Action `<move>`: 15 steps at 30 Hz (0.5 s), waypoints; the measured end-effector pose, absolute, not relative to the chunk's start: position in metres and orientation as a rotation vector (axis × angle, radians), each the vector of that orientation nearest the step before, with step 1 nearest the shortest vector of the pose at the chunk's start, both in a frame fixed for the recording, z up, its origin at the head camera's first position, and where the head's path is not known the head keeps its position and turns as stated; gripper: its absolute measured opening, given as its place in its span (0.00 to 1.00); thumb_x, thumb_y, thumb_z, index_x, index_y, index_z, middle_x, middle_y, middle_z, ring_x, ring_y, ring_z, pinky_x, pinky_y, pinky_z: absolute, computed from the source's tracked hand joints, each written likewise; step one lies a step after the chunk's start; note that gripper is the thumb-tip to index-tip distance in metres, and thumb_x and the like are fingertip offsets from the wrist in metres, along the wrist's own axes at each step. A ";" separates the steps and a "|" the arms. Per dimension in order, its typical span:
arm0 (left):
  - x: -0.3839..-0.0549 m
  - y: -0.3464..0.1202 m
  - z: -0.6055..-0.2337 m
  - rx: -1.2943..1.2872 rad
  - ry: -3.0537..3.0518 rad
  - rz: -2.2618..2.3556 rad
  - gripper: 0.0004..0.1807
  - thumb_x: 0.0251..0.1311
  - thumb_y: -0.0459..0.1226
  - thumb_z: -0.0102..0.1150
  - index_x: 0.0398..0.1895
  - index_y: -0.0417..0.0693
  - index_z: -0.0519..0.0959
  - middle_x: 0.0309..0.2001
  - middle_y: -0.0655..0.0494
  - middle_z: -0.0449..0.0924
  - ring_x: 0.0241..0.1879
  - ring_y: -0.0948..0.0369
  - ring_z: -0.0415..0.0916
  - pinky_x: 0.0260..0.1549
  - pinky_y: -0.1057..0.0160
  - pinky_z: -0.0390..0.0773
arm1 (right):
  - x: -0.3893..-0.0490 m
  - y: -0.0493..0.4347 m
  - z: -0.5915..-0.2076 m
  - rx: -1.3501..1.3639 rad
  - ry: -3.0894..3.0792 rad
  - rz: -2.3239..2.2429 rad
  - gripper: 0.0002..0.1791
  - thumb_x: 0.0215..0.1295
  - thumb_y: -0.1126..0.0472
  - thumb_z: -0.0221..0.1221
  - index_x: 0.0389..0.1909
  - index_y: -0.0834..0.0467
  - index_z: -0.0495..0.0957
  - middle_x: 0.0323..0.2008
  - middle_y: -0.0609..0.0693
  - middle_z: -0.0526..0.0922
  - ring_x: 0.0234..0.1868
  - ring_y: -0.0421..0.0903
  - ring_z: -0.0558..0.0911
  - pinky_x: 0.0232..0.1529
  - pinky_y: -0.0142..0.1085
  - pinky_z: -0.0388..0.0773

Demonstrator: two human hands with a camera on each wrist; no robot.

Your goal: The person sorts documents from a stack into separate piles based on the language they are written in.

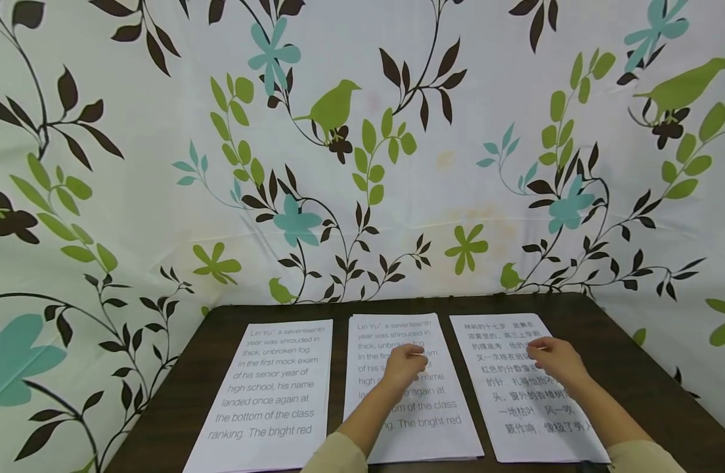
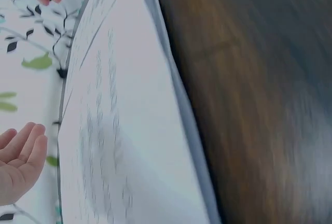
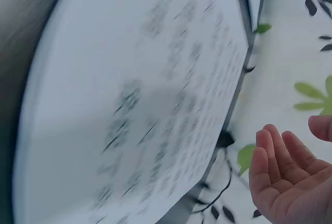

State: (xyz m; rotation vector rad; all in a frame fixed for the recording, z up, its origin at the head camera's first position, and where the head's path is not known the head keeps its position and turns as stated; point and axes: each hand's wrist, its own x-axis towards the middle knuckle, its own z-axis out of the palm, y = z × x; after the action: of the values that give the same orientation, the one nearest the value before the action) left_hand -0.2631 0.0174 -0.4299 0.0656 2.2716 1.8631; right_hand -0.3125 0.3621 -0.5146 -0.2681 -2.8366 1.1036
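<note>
separately, the left hand (image 1: 402,369) hovers above the middle papers (image 1: 435,402), the right hand (image 1: 557,360) above the rightmost page (image 1: 519,401); both loosely cupped, empty.

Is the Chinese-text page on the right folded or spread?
Spread: the page lies flat on the table, printed side up, no fold showing.

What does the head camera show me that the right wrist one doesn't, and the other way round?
Only the head view shows the left hand, the leftmost English page and the beige sleeves.

Only the right wrist view shows into the palm of the right hand, with nothing in it.

Both show that same hand, the page of Chinese characters (its writing blurred from the wrist), the dark tabletop and the leaf-patterned cloth.
</note>
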 end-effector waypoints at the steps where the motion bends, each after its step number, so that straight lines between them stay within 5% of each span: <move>1: -0.263 0.012 -0.429 0.059 2.279 1.860 0.19 0.51 0.37 0.53 0.47 0.37 0.71 0.32 0.55 0.75 0.33 0.58 0.74 0.33 0.58 0.74 | -0.317 0.357 -0.515 -0.243 -2.832 1.110 0.33 0.54 0.36 0.46 0.47 0.61 0.69 0.41 0.59 0.73 0.34 0.50 0.75 0.29 0.40 0.73; 6: -0.266 -0.013 -0.425 0.039 2.349 1.862 0.19 0.50 0.35 0.53 0.46 0.35 0.71 0.33 0.49 0.76 0.33 0.56 0.75 0.32 0.58 0.74 | -0.321 0.322 -0.497 -0.172 -2.832 1.167 0.25 0.56 0.43 0.50 0.44 0.60 0.71 0.37 0.55 0.76 0.30 0.46 0.76 0.23 0.37 0.73; 15: -0.270 -0.054 -0.420 0.008 2.445 1.899 0.19 0.49 0.34 0.53 0.46 0.33 0.71 0.36 0.47 0.76 0.36 0.52 0.74 0.34 0.57 0.74 | -0.268 0.242 -0.407 -0.078 -2.862 1.355 0.20 0.57 0.58 0.50 0.42 0.72 0.69 0.30 0.57 0.77 0.28 0.50 0.76 0.28 0.40 0.72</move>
State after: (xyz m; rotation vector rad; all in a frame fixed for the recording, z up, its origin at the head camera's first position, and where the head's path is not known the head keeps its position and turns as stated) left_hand -0.2695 -0.0536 -0.4199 0.0085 2.4448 1.8989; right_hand -0.2676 0.2416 -0.4067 -0.0782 -2.8616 1.3550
